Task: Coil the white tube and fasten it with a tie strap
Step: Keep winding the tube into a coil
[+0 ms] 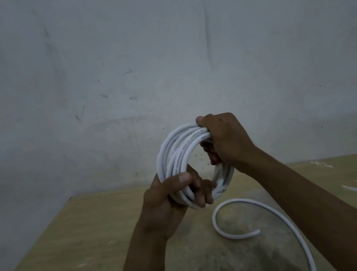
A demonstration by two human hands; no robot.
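Two hands hold one coil in the head view, the only view there is. The left hand (171, 198) is closed around the low left part of the tube (176, 157), with the thumb pressed across the turns and the fingers (202, 192) curled through the ring from behind. The right hand (223, 139) is closed over the upper right part, thumb on top and fingers wrapped inside the ring. The coil is held up in the air above the table (52, 263) and in front of the wall (113, 63), and it touches neither. Several turns are already gathered, but a loose tail (231, 233) is not yet wound: it lies on the table in a curve, its cut end points to the right, and the other way it runs down under the right forearm and out of the picture, so how it joins the coil is hidden. In my judgement the step in hand is the coiling, near its end. The next move calls for one hand to keep the turns squeezed so they do not spring apart, while the other hand brings the tail up and lays it on the ring. After that comes the fastening, but I see no tie strap anywhere on the table, so it must be found first. No container is in the picture, so nothing is to report about contents.
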